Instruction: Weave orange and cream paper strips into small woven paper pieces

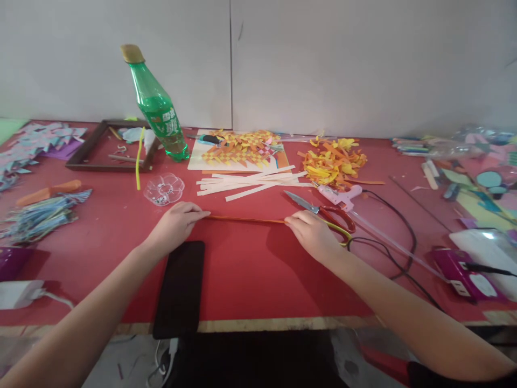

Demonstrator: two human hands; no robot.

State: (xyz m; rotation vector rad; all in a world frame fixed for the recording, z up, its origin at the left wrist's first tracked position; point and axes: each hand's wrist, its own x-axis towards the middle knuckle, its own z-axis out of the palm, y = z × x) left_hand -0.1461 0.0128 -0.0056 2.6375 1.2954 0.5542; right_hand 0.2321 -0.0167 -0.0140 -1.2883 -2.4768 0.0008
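Stretched between my hands is a thin orange paper strip [247,219], nearly level above the red table [250,269]. My left hand [175,223] pinches its left end, and my right hand [311,231] pinches the right end. Just below my left hand lies a black phone [180,288]. Beside my right hand are scissors [337,216] with red and yellow handles, partly covered by that hand. Beyond the strip, several pale paper strips [246,184] lie in a loose crossing heap.
A green bottle [159,113] leans at the back left by a dark frame [81,153]. Orange and yellow paper pieces [335,161] are piled at the back. A pink glue gun [341,198] with its black cable [412,237] lies right, near a purple power socket [464,275].
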